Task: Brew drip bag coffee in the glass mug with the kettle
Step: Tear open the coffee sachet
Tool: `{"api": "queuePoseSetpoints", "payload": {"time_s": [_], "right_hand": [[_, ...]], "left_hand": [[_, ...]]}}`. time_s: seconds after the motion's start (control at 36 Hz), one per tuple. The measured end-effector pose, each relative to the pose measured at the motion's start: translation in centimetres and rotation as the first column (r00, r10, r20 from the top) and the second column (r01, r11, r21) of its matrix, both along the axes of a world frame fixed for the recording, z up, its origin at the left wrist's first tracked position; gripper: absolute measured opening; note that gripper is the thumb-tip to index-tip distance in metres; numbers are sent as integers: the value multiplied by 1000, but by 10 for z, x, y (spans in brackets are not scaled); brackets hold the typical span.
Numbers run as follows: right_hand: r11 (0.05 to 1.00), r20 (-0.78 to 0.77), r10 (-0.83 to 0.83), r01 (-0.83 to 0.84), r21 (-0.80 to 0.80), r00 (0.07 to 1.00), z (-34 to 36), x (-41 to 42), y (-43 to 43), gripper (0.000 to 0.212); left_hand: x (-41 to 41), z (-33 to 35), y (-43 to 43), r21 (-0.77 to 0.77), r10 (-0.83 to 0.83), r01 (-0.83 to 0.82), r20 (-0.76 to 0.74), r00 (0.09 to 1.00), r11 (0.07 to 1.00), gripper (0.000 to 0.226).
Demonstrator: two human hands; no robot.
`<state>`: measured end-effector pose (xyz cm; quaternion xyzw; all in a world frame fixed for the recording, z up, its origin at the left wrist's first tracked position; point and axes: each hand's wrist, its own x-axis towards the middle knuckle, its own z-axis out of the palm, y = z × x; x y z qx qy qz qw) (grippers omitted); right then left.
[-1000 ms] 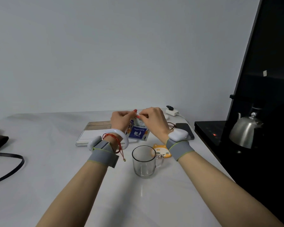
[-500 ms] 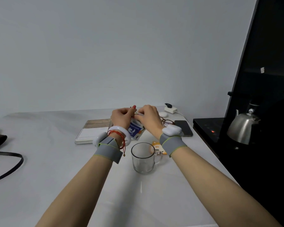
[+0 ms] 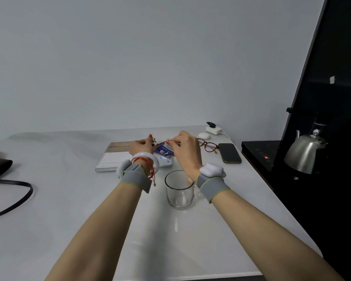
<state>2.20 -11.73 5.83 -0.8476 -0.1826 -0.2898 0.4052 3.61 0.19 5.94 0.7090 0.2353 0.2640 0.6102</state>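
A blue and white drip bag sachet [image 3: 164,149] is held between both hands just above the notebook, behind the mug. My left hand [image 3: 141,146] pinches its left end. My right hand [image 3: 185,148] pinches its top right edge. The empty glass mug [image 3: 179,189] stands on the white table, close to my right wrist, handle to the right. The steel kettle [image 3: 305,153] sits on a black induction hob [image 3: 258,152] at the right, beyond the table edge.
A spiral notebook [image 3: 114,159] lies behind my left wrist. Glasses [image 3: 208,146], a dark phone [image 3: 229,153], a white case [image 3: 204,136] and a charger [image 3: 213,129] lie at the back right. A dark bag with a strap [image 3: 7,196] is at the left.
Both hands have lowered the sachet and tilted it flatter, moving it away from me over the notebook. The mug and kettle have stayed in place.
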Motion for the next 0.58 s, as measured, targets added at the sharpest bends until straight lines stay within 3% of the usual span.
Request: {"api": "queuePoseSetpoints", "payload": {"time_s": [0.11, 0.22, 0.58], "right_hand": [[999, -6, -41, 41, 10, 999, -1, -2, -1, 25], [995, -17, -77, 78, 59, 997, 1, 3, -13, 27], [976, -147, -140, 161, 146, 979, -15, 6, -15, 26]], "left_hand": [[0, -5, 5, -60, 10, -12, -36, 999, 998, 30], [6, -20, 23, -226, 15, -36, -94, 995, 973, 28], [6, -20, 45, -473, 15, -38, -53, 998, 880, 25]]}}
